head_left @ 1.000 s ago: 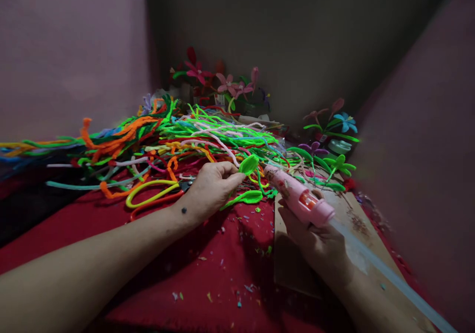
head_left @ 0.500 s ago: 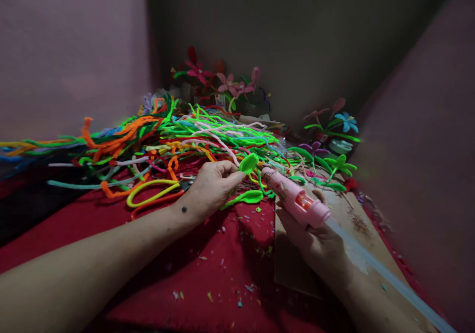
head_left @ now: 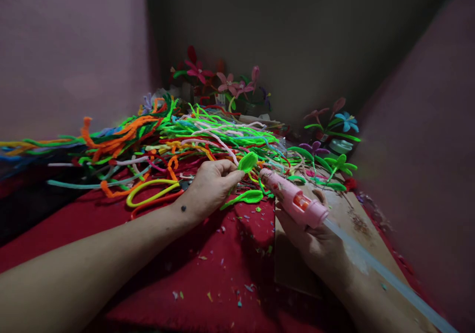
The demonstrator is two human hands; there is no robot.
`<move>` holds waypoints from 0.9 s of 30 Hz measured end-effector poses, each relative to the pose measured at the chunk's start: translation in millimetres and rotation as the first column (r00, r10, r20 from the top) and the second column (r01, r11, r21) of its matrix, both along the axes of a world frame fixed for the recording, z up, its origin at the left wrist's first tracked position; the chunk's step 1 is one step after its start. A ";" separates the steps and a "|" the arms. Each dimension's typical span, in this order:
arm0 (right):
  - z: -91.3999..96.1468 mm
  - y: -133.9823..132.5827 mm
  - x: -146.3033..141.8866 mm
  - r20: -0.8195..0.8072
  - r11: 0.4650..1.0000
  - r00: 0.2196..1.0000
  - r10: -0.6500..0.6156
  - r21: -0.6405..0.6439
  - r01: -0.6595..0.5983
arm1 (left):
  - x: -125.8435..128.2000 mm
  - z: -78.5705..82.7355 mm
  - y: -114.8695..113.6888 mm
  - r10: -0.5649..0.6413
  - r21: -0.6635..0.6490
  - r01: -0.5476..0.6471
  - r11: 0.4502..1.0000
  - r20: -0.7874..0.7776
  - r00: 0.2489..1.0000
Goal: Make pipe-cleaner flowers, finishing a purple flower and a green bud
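Note:
My left hand is closed in a pinch on a green pipe-cleaner leaf piece, a second leaf loop hanging below it. My right hand is wrapped round a pink glue gun with a clear glue stick trailing out of its back. The gun's nozzle points left and sits just right of the upper leaf, close to it. Both hands hover over a red cloth.
A big tangle of coloured pipe cleaners lies behind the hands. Finished pipe-cleaner flowers stand at the back and at the right. A cardboard sheet lies under the right hand. Small scraps litter the cloth. Walls close in on both sides.
The right hand has shifted the glue gun a little to the left, bringing its nozzle closer to the green leaf. The left hand has hardly moved.

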State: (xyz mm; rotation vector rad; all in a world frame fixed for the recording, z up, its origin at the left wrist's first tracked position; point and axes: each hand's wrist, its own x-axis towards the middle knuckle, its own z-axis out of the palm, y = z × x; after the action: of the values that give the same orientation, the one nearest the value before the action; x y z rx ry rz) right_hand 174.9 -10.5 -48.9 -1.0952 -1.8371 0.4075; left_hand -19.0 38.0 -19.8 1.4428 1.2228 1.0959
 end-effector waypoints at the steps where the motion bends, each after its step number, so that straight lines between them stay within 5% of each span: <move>1: 0.6 0.2 -0.2 0.004 1.000 1.000 0.012 -0.001 -0.012 | -0.1 0.0 -0.1 0.003 0.001 -0.003 1.000 0.000 1.000; 16: -0.7 -1.9 -1.0 0.006 0.998 1.000 -0.018 -0.066 0.018 | -0.7 0.7 0.4 -0.006 0.001 0.006 1.000 -0.017 1.000; 27: -2.9 -2.1 0.7 0.074 0.999 0.996 -0.045 0.027 0.043 | -0.8 1.7 -0.6 -0.002 -0.016 0.002 1.000 -0.015 1.000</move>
State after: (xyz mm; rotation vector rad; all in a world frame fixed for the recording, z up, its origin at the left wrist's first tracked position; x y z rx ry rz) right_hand 175.6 -12.6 -51.8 -1.1444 -1.8749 0.3204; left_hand -19.7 37.4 -18.1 1.4425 1.2373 1.0735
